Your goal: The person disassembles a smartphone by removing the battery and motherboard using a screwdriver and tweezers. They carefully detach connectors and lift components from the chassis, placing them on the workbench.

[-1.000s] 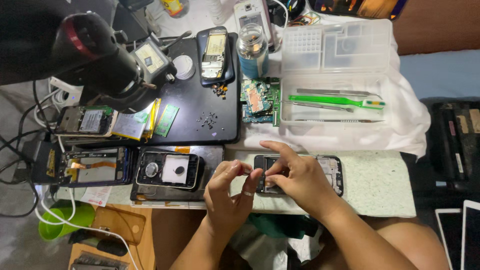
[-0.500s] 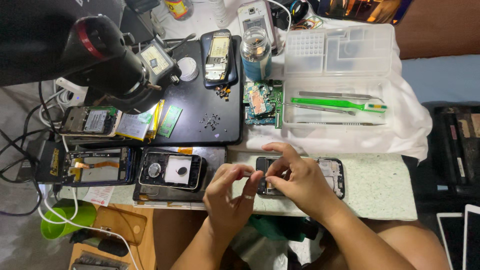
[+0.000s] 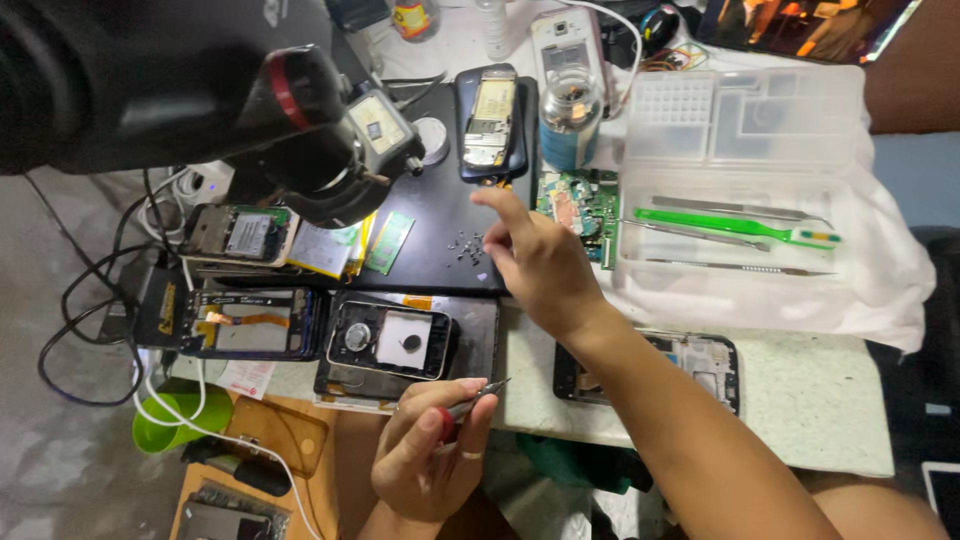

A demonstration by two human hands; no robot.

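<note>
— Where are the hands?

— The right hand (image 3: pixel 540 262) is at the centre of the frame, fingers loosely spread and holding nothing, the forefinger stretched toward the upper middle; its tip hovers over the black mat (image 3: pixel 440 240), just beside a scatter of tiny screws (image 3: pixel 467 247); whether it touches the mat I cannot tell. The left hand (image 3: pixel 432 450) sits low in the frame, at the bench edge, curled around a thin screwdriver (image 3: pixel 472 397) pinched between thumb and fingers; the metal tip points to the upper right.

— And what lies about them?

— Under the right forearm, right of centre, an opened phone frame (image 3: pixel 700 362) lies on the pale slab (image 3: pixel 830 400); above the left hand lies another opened phone (image 3: pixel 390 340) with a round part showing; to its left a stripped phone body (image 3: pixel 250 322) with an orange flex strip.

— Further out?

— A green circuit board (image 3: pixel 580 205) just right of the forefinger; a dark phone (image 3: pixel 488 122) above it; a clear plastic tray (image 3: pixel 740 180) in the upper right, holding a green toothbrush (image 3: pixel 735 225) and metal tweezers (image 3: pixel 725 207); a microscope head (image 3: pixel 310 150) looms in the upper left.
</note>
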